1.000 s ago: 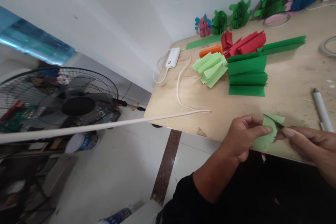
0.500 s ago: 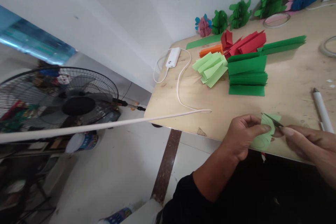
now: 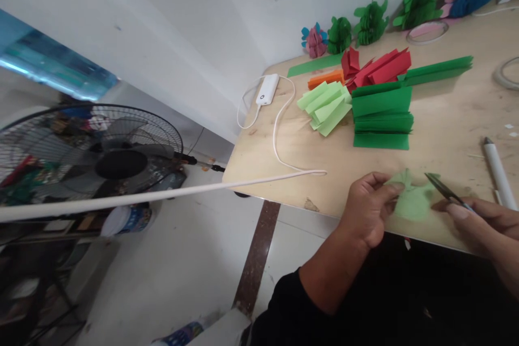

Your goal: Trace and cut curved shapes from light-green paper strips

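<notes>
Near the table's front edge, my left hand [image 3: 370, 205] pinches a light green paper piece [image 3: 413, 203] between thumb and fingers. The paper has a cut, uneven outline. To its right, my right hand [image 3: 478, 221] is closed around a pair of scissors [image 3: 445, 189], whose dark blades point up and left over the paper's right edge. The scissors' handles are mostly hidden by my fingers. Farther back lie folded light green paper [image 3: 325, 105], folded dark green paper [image 3: 382, 116] and folded red paper [image 3: 383, 68].
A white power bank [image 3: 267, 89] lies at the table's left, its white cable [image 3: 275, 138] crossing the table. A pen [image 3: 498, 170] is at the right. Several finished paper figures [image 3: 371, 21] stand along the wall. A large fan [image 3: 121, 162] stands left of the table.
The light green paper has turned and spread open in my left hand. The scissors have drawn back to the right, and their blades show more fully now.
</notes>
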Action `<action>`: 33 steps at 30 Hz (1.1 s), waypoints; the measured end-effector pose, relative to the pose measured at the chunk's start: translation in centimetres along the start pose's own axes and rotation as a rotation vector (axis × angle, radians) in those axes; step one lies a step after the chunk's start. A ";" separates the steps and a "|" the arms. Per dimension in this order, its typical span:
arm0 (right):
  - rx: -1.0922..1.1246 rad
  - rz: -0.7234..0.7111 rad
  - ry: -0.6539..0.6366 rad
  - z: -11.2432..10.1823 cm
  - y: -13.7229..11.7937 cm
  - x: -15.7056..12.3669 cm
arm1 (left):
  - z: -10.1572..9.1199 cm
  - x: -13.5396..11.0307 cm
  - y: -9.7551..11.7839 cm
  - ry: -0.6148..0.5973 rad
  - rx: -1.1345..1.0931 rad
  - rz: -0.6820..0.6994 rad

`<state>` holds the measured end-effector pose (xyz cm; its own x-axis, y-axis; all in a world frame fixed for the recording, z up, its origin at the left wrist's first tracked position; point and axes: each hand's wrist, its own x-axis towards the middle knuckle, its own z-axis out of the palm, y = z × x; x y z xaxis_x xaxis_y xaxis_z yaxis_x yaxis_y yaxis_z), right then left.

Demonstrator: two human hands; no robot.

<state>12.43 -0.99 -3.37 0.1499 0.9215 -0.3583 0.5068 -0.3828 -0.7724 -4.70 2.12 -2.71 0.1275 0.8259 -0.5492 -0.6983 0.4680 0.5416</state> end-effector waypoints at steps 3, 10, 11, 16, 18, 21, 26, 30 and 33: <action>-0.046 -0.015 0.049 0.5 -1.1 -0.1 | 0.2 -0.1 -0.1 0.036 -0.032 -0.006; -0.058 -0.053 -0.092 0.8 -1.7 0.2 | 1.0 -0.6 0.1 0.032 -0.103 0.058; -0.068 -0.050 -0.098 0.7 -1.6 0.2 | 1.0 -0.6 0.2 0.047 -0.109 0.057; -0.148 -0.006 0.116 0.3 -2.1 -0.3 | 1.1 -0.7 0.2 0.081 -0.116 0.057; -0.161 0.006 0.211 0.4 -2.8 -0.4 | 1.2 -0.8 0.1 0.073 -0.116 0.055; -0.116 -0.017 0.218 0.9 -3.7 -0.2 | 1.4 -1.0 -0.3 0.061 -0.093 0.045; -0.018 0.035 0.193 1.6 -4.1 0.1 | 1.1 -1.1 -0.8 0.060 -0.011 0.026; -0.023 0.101 0.186 1.5 -4.5 0.3 | 0.3 -0.9 -0.3 0.025 0.105 0.013; 0.025 0.139 0.158 1.3 -4.8 0.3 | -0.1 -1.0 0.2 -0.022 0.181 0.033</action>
<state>9.00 1.07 -0.45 0.3491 0.8579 -0.3771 0.4513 -0.5066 -0.7347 -5.03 1.40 -2.12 0.1235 0.8477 -0.5159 -0.5643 0.4877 0.6662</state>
